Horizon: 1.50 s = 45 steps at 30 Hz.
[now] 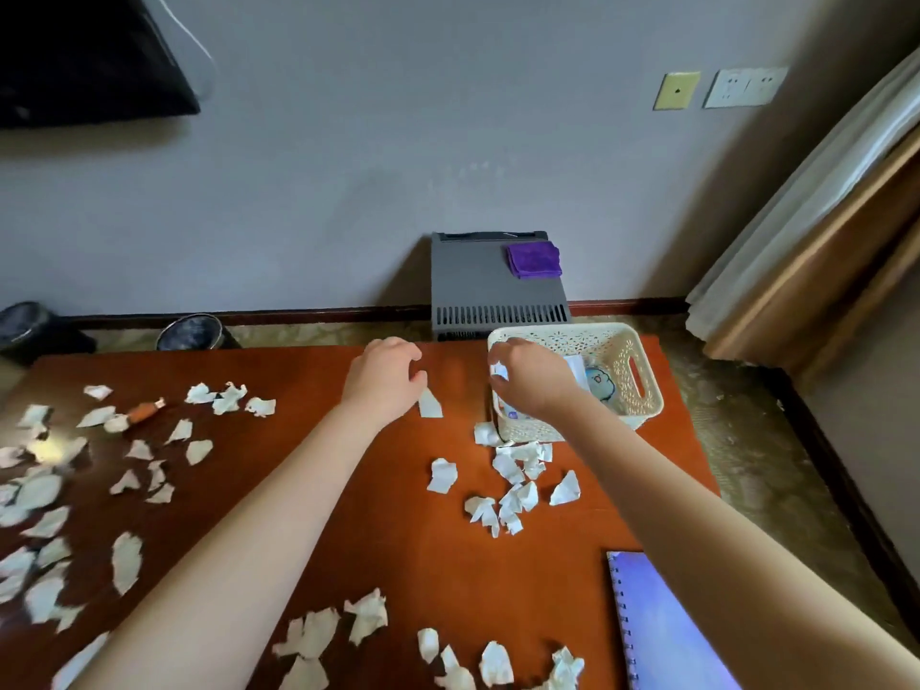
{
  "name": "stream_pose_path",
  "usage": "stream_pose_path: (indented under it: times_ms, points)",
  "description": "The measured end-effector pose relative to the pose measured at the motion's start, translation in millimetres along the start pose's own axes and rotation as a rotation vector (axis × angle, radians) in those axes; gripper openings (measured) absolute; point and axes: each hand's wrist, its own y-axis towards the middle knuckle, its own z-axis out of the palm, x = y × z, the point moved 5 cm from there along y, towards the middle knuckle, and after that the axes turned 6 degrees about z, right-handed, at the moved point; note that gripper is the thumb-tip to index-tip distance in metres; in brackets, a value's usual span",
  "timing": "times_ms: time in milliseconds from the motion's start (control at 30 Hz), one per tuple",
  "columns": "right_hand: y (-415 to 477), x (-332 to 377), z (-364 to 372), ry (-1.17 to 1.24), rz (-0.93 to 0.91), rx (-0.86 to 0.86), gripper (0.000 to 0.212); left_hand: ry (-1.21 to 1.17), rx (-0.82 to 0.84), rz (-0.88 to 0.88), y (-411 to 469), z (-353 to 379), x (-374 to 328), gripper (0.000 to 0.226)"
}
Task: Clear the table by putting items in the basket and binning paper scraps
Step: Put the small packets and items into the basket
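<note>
Torn white paper scraps (513, 470) lie all over the brown table (388, 540). A cream lattice basket (639, 358) stands at the far right of the table, with a blue cartoon item (600, 383) and a white card inside. My right hand (535, 383) hovers over the basket's near left rim, its fingertips pinched on a small white piece. My left hand (383, 376) is just left of it, above the table, fingers curled and apart, holding nothing. One scrap (430, 403) lies right beside its thumb. A small brown-orange object (144, 410) lies far left among scraps.
A purple spiral notebook (667, 629) lies at the near right corner. Two dark round bins (196, 333) (25, 326) stand on the floor beyond the table's far left edge. A grey box (498, 291) with a purple cloth (533, 259) stands against the wall behind the basket.
</note>
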Motion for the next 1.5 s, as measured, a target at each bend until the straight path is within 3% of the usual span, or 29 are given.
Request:
stream_pose_path:
  times_ms: [367, 600, 900, 1133, 1500]
  points:
    - [7, 221, 78, 0.046, -0.115, 0.106, 0.026, -0.023, 0.061, -0.153, -88, -36, 218, 0.032]
    - [37, 349, 134, 0.023, -0.123, 0.186, 0.035, -0.025, 0.074, -0.284, -123, -62, 364, 0.031]
    - [85, 447, 196, -0.041, -0.056, 0.325, 0.046, -0.082, 0.137, -0.459, -170, -70, 520, 0.033]
    - [132, 491, 247, -0.14, -0.041, 0.434, 0.057, -0.087, 0.258, -0.462, -169, -47, 575, 0.045]
    - [163, 523, 310, -0.328, -0.229, 0.459, 0.065, -0.062, 0.342, -0.479, -145, -7, 589, 0.05]
